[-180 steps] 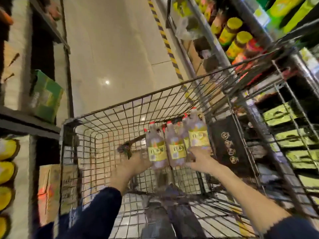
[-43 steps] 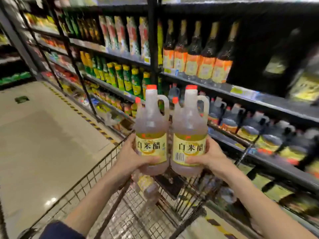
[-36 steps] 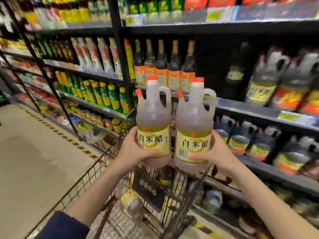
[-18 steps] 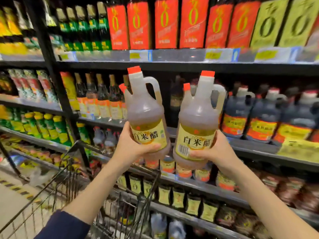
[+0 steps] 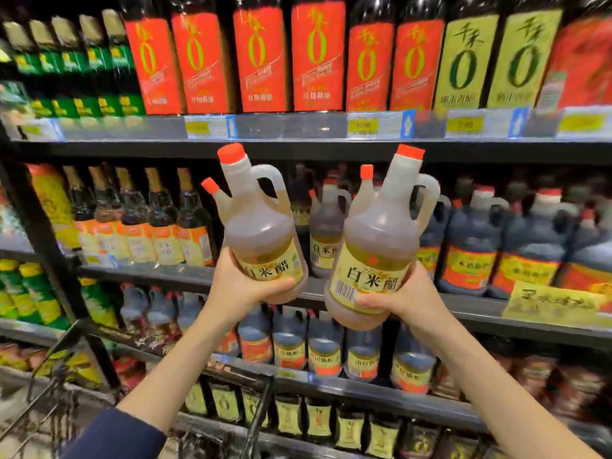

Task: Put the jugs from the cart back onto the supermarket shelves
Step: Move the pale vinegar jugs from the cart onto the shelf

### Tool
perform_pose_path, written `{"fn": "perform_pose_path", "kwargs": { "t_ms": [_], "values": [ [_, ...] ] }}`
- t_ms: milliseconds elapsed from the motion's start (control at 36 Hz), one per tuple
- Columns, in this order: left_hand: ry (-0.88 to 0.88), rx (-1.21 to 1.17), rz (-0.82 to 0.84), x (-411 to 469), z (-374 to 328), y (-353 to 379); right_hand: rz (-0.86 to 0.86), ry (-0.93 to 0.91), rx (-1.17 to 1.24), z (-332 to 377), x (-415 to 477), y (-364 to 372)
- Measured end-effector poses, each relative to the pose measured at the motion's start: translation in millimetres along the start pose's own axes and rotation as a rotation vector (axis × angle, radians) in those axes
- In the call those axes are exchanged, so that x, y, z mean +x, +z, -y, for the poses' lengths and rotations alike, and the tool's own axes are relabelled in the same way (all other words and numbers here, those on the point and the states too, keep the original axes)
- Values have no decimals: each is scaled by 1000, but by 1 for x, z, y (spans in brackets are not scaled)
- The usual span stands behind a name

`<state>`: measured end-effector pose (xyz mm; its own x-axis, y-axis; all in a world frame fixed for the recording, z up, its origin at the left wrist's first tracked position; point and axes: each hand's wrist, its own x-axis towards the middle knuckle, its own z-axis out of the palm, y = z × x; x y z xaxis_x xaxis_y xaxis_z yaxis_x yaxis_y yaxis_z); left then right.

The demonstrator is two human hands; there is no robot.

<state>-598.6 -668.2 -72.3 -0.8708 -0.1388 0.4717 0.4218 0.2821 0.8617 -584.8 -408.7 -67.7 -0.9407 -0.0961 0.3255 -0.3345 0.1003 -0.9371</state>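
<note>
I hold two pale vinegar jugs with red caps and yellow labels up in front of the shelves. My left hand (image 5: 239,286) grips the base of the left jug (image 5: 258,223), which tilts left. My right hand (image 5: 402,298) grips the base of the right jug (image 5: 377,243), tilted slightly right. Both jugs hang in the air before the middle shelf (image 5: 185,274). A matching pale jug (image 5: 326,226) stands on that shelf in the gap between them. The cart (image 5: 261,409) shows only as wire rim at the bottom left.
Dark vinegar jugs (image 5: 470,246) fill the middle shelf to the right, slim dark bottles (image 5: 159,223) to the left. Tall red-labelled bottles (image 5: 258,58) line the top shelf. More jugs (image 5: 324,349) stand on the shelf below. A black upright post (image 5: 49,260) is at the left.
I have raised both jugs from the cart to shelf height and turned to face the shelves. The jugs are now closer to the middle shelf, and the left one tilts more.
</note>
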Motion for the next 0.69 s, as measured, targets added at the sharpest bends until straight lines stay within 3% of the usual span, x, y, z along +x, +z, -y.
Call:
{"fn": "perform_pose_path", "kwargs": {
  "t_ms": [333, 694],
  "values": [
    [116, 62, 145, 86, 54, 9, -133, 50, -9, -14, 46, 16],
    [-13, 77, 244, 148, 120, 23, -167, 74, -102, -35, 76, 28]
  ]
}}
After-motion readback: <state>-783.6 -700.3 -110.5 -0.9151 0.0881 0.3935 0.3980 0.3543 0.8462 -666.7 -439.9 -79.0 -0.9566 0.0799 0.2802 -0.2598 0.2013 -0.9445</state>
